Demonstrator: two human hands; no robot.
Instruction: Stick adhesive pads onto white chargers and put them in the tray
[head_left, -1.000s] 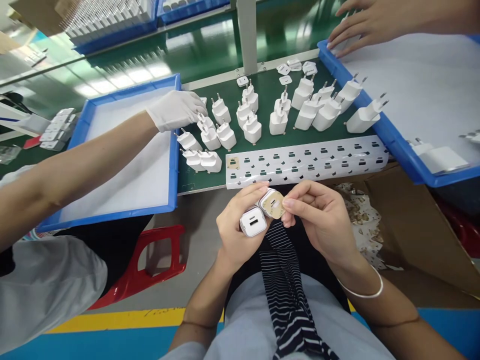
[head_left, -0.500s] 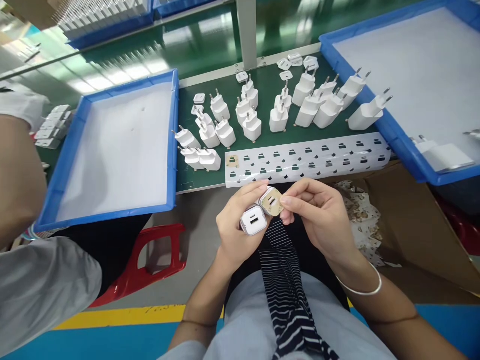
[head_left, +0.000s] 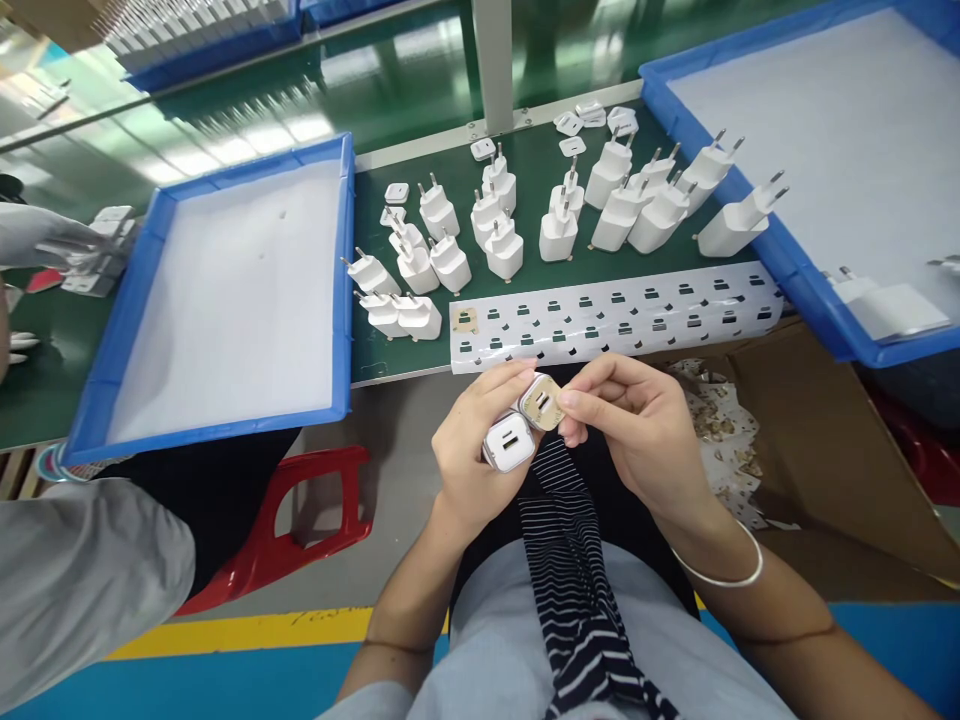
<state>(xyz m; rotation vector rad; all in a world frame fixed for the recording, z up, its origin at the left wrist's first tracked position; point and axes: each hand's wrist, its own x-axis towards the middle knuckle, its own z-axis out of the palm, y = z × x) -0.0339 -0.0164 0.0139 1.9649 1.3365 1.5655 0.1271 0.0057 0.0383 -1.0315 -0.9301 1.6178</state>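
Observation:
My left hand (head_left: pixel 469 450) grips two white USB chargers side by side just below the table's front edge. One charger (head_left: pixel 508 442) shows its bare white port face. The other charger (head_left: pixel 541 402) has a tan sticker over its face, and my right hand (head_left: pixel 637 425) pinches that sticker with thumb and forefinger. A white sticker sheet (head_left: pixel 615 315) with many cut-outs lies along the table edge right above my hands; one tan sticker (head_left: pixel 466 320) remains at its left end.
Several white plug chargers (head_left: pixel 487 235) stand on the green table behind the sheet. A blue tray (head_left: pixel 142 300) sits at the left and another blue tray (head_left: pixel 780 260) at the right. A co-worker's gloved hand (head_left: pixel 45 245) is at far left. A red stool (head_left: pixel 300 510) stands below.
The co-worker's gloved hand has withdrawn from the chargers to the far left. The other person's hand at the top right has left the view. My hands stay together on the chargers.

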